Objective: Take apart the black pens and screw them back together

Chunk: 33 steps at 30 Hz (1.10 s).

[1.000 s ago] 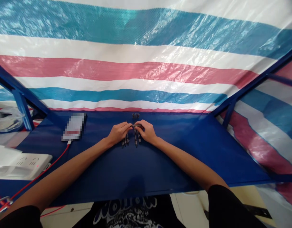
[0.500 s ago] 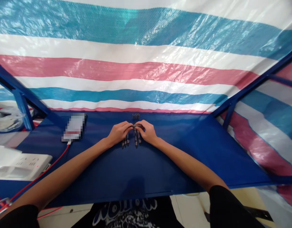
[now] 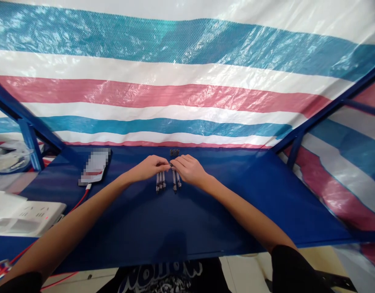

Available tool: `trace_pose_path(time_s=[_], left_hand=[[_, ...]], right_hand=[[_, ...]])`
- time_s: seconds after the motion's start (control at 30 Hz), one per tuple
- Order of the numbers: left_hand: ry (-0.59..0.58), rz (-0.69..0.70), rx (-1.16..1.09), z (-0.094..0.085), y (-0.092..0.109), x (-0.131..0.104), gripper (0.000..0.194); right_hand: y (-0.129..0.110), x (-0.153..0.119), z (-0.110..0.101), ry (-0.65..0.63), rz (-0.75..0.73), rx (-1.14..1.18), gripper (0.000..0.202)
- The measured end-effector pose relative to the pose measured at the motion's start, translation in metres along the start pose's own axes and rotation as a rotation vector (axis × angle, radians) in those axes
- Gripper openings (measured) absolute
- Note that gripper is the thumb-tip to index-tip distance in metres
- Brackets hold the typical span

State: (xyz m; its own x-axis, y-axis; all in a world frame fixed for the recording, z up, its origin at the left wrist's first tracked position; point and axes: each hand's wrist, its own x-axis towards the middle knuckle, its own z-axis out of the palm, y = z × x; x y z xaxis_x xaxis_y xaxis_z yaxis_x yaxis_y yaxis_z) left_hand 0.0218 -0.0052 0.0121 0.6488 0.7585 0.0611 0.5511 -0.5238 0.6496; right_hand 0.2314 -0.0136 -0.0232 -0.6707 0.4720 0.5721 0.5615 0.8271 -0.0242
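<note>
A person's left hand [image 3: 153,166] and right hand [image 3: 190,169] come together mid-frame, fingers curled, any grip impossible to tell. Pens [image 3: 160,182] lie just below on the bench [image 3: 129,228], short tubes [image 3: 174,152] above, apparently grouped for easy reach.

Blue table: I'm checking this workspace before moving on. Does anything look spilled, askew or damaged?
Nothing stands out. On the blue table, slim pen-like parts lie in two groups near the fingers, with three small cylinders in a row beyond. No spill or damage shows; anything the fingers hold is mostly hidden.
</note>
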Motion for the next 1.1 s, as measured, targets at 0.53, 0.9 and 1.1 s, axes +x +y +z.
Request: trace_pose_path(time_s=[0.53,0.9,1.1], left_hand=[[0.312,0.435,0.626,0.012,-0.003,-0.010,0.032],[-0.010,0.132,0.202,0.004,0.007,-0.007,0.032],[-0.350,-0.195,-0.567,-0.001,0.012,-0.006,0.044]], right_hand=[[-0.007,0.010,-0.025,-0.390,0.244,0.444,0.033],[-0.003,0.010,-0.026,-0.426,0.232,0.420,0.029],[0.001,0.004,-0.022,-0.226,-0.063,-0.002,0.023]])
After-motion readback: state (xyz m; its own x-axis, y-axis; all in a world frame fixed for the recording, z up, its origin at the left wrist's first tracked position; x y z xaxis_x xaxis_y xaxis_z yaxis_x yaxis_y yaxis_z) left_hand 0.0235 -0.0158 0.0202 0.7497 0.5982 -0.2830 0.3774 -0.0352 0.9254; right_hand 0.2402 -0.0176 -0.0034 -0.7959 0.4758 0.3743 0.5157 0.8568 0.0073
